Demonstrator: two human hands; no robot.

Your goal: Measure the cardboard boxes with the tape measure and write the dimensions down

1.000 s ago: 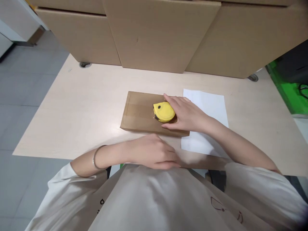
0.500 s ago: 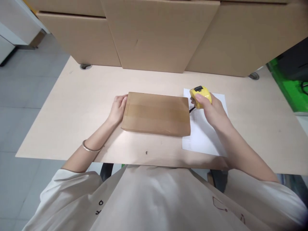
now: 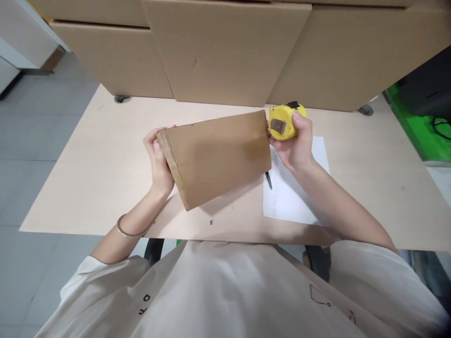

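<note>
I see the left hand (image 3: 160,162), fingers clamped on one end of a cardboard box (image 3: 221,155) tilted above the table (image 3: 91,188), the right hand (image 3: 299,148) wrapped around a yellow tape measure (image 3: 286,117) by the box's other end, apparently a turning step next needing steady support.

So we've got a pale wood-look desk (image 3: 91,164) with a white sheet (image 3: 282,195) on it, plus big cardboard boxes (image 3: 225,51) lined up along the back.

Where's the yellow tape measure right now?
In the head view, right of centre, the tape measure is in the right hand, beside the right end of the tilted cardboard box.
</note>
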